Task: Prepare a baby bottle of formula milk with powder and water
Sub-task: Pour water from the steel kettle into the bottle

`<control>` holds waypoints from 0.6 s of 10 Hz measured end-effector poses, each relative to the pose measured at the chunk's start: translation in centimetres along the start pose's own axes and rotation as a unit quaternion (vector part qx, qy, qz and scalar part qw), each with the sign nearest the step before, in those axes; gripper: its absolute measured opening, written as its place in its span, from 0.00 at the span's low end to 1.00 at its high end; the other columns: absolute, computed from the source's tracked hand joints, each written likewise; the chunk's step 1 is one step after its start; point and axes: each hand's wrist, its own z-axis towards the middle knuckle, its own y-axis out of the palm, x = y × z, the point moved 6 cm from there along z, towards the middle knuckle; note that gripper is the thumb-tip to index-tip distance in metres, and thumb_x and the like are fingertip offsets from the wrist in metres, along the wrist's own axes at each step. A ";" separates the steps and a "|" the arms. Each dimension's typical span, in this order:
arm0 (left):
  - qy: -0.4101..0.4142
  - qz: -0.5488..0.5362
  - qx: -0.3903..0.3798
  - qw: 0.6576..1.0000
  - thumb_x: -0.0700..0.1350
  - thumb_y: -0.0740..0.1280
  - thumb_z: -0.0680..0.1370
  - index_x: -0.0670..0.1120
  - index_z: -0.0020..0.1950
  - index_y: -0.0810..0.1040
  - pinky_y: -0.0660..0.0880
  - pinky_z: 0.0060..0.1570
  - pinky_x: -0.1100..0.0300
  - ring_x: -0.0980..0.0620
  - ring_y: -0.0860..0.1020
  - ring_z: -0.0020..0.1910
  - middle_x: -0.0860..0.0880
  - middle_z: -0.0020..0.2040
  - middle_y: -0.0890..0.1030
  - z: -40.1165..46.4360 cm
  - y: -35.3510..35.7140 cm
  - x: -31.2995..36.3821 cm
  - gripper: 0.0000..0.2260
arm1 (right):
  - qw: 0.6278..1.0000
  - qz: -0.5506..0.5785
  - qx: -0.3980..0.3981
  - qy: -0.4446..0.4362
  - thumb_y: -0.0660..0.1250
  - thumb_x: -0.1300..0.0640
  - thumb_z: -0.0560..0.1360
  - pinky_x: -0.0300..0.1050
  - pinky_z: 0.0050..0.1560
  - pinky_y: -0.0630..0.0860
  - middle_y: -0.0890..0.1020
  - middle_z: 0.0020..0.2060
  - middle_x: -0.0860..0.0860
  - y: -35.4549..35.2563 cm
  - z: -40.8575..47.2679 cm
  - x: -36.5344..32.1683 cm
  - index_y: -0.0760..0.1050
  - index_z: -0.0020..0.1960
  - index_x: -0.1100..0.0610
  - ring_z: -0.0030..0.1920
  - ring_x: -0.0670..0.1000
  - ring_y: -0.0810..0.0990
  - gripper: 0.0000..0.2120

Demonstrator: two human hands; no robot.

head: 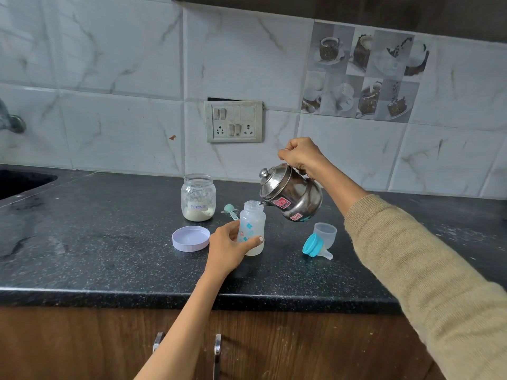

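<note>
Pouring water from a tilted steel kettle, handle gripped in closed right hand, into open bottle steadied mid-counter by left hand wrapped around it. Next, likely: levelling kettle, fitting teal teat cap lying right.

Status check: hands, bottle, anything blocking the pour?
Left hand steadies bottle on counter. Right hand tips steel kettle, spout at bottle mouth. Nothing blocking.

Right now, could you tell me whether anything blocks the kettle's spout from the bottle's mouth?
Nothing visible does. The kettle spout sits right at the open bottle mouth; the teat lies aside on the counter.
</note>
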 end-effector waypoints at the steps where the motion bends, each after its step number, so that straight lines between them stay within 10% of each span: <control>1: -0.004 0.000 -0.002 1.000 0.47 0.78 0.67 0.45 0.62 0.79 0.75 0.53 0.63 0.56 0.81 0.53 0.49 0.56 0.83 0.1 0.1 -0.3 0.25 | 1.000 0.002 -0.001 0.001 0.65 0.60 0.73 0.39 0.26 0.62 0.71 0.29 0.49 0.0 0.0 0.0 0.68 0.32 0.54 0.28 0.46 0.67 0.12; 6: 0.001 -0.003 -0.004 1.000 0.47 0.77 0.67 0.45 0.60 0.80 0.75 0.49 0.68 0.57 0.81 0.51 0.50 0.55 0.84 -0.1 0.0 -0.1 0.22 | 1.000 0.004 0.000 0.000 0.65 0.61 0.72 0.39 0.26 0.62 0.70 0.28 0.48 0.1 0.2 0.1 0.67 0.31 0.54 0.27 0.46 0.66 0.13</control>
